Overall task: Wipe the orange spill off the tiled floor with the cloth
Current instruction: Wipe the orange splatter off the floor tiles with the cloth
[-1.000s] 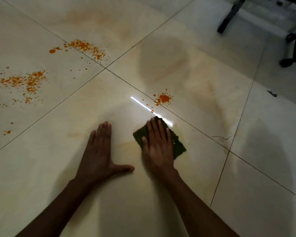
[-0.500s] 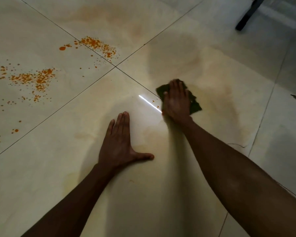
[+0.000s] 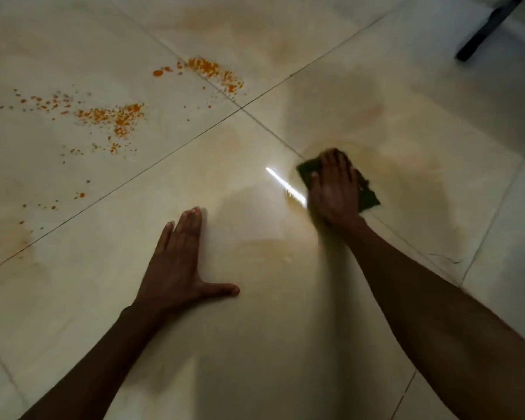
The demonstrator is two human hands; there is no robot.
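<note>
Right hand flat, fingers together, pressing cloth on floor at a tile joint. Left hand flat, thumb out. Orange spill upper left, well apart.

Indoor room, prob home/office: glossy tiled floor, black furniture leg.

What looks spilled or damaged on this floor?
Orange spill still dots the tile left of the cloth, with more drops beyond. A thin crack runs near a tile joint at right.
</note>
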